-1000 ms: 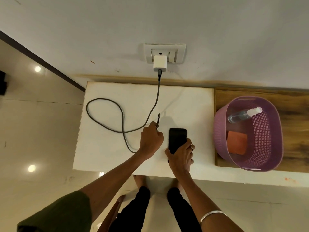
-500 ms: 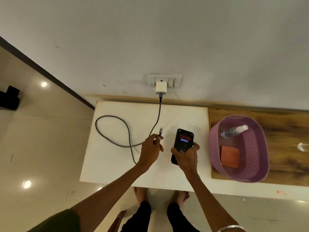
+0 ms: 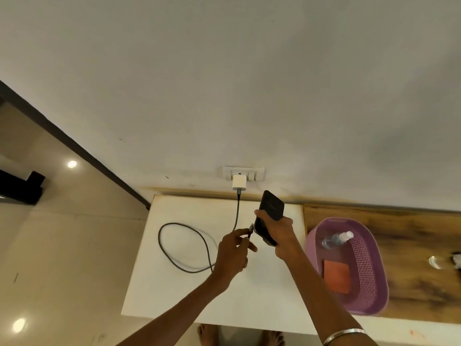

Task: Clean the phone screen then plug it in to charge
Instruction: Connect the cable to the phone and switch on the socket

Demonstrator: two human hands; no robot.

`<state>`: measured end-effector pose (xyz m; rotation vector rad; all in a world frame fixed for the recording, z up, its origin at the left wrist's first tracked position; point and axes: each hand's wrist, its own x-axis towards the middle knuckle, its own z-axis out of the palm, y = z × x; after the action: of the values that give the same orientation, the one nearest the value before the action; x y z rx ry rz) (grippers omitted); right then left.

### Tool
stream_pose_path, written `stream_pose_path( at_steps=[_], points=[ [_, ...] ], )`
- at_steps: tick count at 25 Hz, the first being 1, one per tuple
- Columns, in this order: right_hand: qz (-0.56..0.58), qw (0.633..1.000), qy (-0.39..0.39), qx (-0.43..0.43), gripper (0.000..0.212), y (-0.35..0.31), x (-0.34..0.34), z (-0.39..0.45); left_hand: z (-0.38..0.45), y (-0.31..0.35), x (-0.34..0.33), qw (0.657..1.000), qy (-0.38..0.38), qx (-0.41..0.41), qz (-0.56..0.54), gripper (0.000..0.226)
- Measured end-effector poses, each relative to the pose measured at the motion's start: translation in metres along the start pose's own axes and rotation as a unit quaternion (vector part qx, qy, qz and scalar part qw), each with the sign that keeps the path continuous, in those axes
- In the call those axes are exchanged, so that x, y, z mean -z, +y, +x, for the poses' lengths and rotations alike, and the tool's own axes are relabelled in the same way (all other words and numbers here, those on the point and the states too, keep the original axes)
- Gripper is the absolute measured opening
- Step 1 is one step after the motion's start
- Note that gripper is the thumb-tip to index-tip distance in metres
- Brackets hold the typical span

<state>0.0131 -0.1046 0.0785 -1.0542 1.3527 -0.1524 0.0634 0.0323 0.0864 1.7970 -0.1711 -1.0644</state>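
My right hand (image 3: 280,234) grips a black phone (image 3: 270,211), lifted off the white table (image 3: 174,283) and tilted, its top toward the wall. My left hand (image 3: 233,254) pinches the plug end of the grey charging cable (image 3: 184,245) right beside the phone's lower edge; whether the plug is in the port I cannot tell. The cable loops over the table and runs up to a white charger (image 3: 239,183) seated in the wall socket (image 3: 254,173).
A purple plastic basket (image 3: 369,278) stands on a wooden surface (image 3: 424,245) to the right, with a clear spray bottle (image 3: 336,238) and an orange cloth (image 3: 336,275) inside. A small shiny object (image 3: 435,262) lies farther right. My bare feet show below the table edge.
My right hand has lifted the phone off the table and tilted it up. My left hand brought the cable plug to the phone's lower end. The view has tipped upward.
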Motion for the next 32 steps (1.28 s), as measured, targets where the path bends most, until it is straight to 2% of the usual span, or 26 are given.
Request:
stream_pose_path(
  at_steps=[2,6,10,14,21,25,29,32],
  points=[
    [0.054,0.997,-0.037,-0.051,0.046,-0.013,-0.001,-0.002,-0.002,0.004,0.003,1.0,0.011,-0.018,-0.002,0.023],
    [0.147,0.982,-0.076,-0.088,0.032,-0.019,-0.003,0.0,-0.005,0.006,0.009,0.994,0.041,-0.093,0.042,0.021],
    [0.187,0.97,-0.086,-0.127,0.018,-0.014,-0.001,0.001,-0.011,0.003,0.005,0.995,0.031,-0.09,0.015,0.021],
    [0.241,0.953,-0.096,-0.158,0.025,-0.009,0.007,0.003,-0.019,0.0,-0.001,0.997,0.023,-0.077,0.003,0.021],
    [0.338,0.907,-0.186,-0.172,0.041,0.001,0.013,0.003,-0.022,-0.002,-0.009,0.998,0.011,-0.069,0.006,0.025],
    [0.395,0.88,-0.183,-0.191,0.04,0.007,0.011,0.003,-0.022,-0.004,-0.015,0.997,0.011,-0.067,0.022,0.026],
    [0.381,0.887,-0.175,-0.194,0.033,0.013,0.009,0.003,-0.022,-0.007,-0.015,0.997,0.011,-0.067,0.031,0.026],
    [0.368,0.894,-0.166,-0.194,0.036,0.017,0.009,0.004,-0.022,-0.008,-0.015,0.997,0.011,-0.062,0.034,0.026]
  ],
)
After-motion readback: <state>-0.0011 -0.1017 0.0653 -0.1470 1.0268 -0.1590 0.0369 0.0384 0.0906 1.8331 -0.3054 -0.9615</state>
